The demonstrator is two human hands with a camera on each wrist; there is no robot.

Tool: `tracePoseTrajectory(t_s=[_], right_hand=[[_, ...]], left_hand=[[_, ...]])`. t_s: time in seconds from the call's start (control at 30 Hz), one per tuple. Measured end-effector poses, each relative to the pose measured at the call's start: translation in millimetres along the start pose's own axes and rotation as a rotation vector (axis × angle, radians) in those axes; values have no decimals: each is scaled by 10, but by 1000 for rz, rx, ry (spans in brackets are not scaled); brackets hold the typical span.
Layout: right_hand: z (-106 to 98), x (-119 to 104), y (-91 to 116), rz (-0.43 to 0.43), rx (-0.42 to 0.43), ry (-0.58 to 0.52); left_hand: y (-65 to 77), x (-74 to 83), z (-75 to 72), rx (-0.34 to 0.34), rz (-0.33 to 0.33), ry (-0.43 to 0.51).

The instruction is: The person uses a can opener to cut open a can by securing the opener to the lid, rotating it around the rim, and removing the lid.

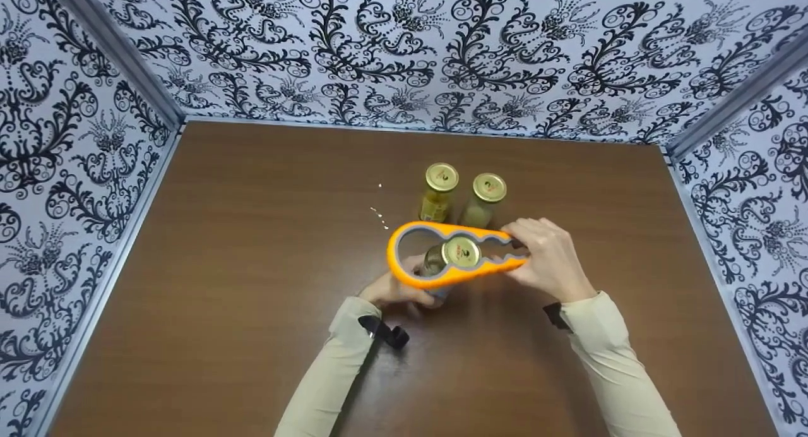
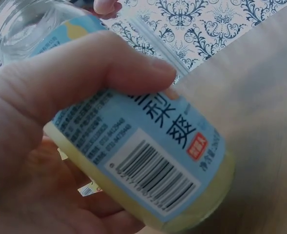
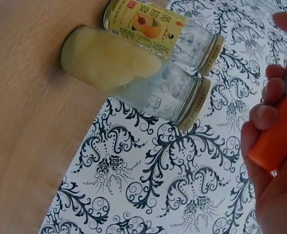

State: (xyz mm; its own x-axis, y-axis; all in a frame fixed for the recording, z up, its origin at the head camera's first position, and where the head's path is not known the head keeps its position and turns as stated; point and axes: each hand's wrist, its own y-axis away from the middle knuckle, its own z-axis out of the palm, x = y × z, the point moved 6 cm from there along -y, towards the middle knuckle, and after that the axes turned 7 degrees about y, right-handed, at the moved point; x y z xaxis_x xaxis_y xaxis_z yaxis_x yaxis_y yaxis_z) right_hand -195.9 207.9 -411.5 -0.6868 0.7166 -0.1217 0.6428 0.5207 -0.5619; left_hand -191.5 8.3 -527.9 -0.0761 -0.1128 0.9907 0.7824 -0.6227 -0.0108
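Note:
My left hand (image 1: 396, 290) grips a glass jar (image 2: 155, 146) with a blue label and barcode, the thumb lying across the label. Pale yellow contents show at its base in the left wrist view. Seen from the head, its gold lid (image 1: 462, 252) sits within the outline of an orange jar opener (image 1: 456, 229) with a wavy grey lining. My right hand (image 1: 546, 254) holds the opener by its handle ends at the right. In the right wrist view, its fingers curl round the orange handle (image 3: 275, 139).
Behind the hands, two more gold-lidded jars stand upright on the brown table (image 1: 252, 247): a yellow-labelled jar (image 1: 435, 203) and a jar of pale fruit pieces (image 3: 114, 63). Small white specks (image 1: 379, 216) lie left of them. Patterned panels (image 1: 404, 58) border the table at the back and sides.

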Motion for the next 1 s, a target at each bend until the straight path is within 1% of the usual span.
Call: tracePoseTrajectory(t_s=[0.03,0.1,0.17,0.2,0.37,0.47,0.6,0.7,0.77,0.83,0.93,1.0], right_hand=[[-13,16,18,16,6,11],[-38,50,61,49,15,33],[-64,84,114,79,30,59],[-75,103,142,95,38,71],[-135,179,266,145,56,127],[-167,225,322,156,65,149],[-205,286,378,173,83,164],[-211,304,420,191,103,175],[-201,304,445,205,109,177],[-187,303,471,218,114,176],[-164,308,507,228,99,178],[-153,321,529,235,90,183]], left_hand=[[2,-9,-10,12,-17,-3],[4,-16,-25,23,-27,-12],[10,-34,-59,52,-68,-33],[11,-37,-74,55,-71,-39],[20,-30,-169,89,-46,-83],[17,-17,-231,120,-9,-82],[-4,36,-321,164,63,-77],[-3,68,-403,197,100,-121],[6,74,-456,215,100,-128],[14,66,-510,238,83,-136],[18,54,-579,270,54,-118],[13,51,-627,290,47,-115]])
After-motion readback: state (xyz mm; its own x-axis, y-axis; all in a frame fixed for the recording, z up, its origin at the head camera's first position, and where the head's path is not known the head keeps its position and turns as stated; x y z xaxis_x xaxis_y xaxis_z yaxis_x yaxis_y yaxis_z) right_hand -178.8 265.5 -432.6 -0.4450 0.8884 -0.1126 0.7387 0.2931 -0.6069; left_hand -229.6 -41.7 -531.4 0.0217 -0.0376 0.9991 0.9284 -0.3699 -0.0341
